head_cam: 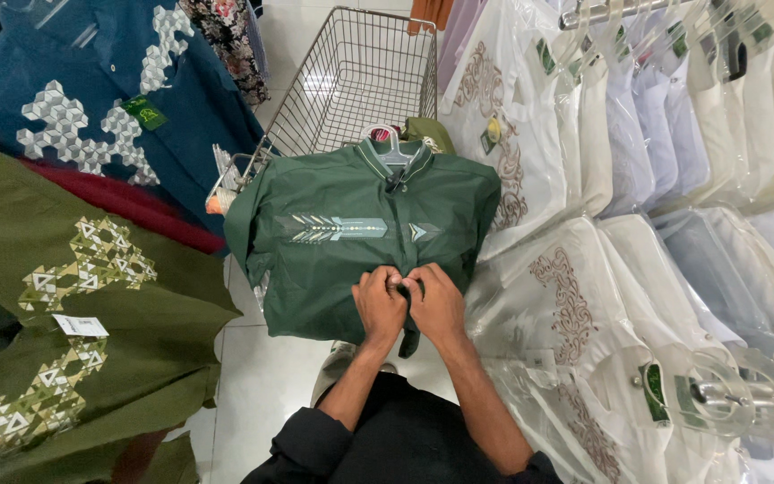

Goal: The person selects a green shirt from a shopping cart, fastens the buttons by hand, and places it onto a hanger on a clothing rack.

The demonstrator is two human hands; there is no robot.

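Hands, left (380,303) and right (436,303), pinching green shirt (333,260) placket, fingertips hidden, hanger (391,148) half covered.

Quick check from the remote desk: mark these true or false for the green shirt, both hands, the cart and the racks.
1. Both hands, left hand and right hand, pinch the green shirt at its front. True.
2. The shirt lies inside the wire cart. False: it rests on the cart's near edge, on a hanger.
3. White shirts hang to the right. True.
4. The shirt is red. False: dark green.
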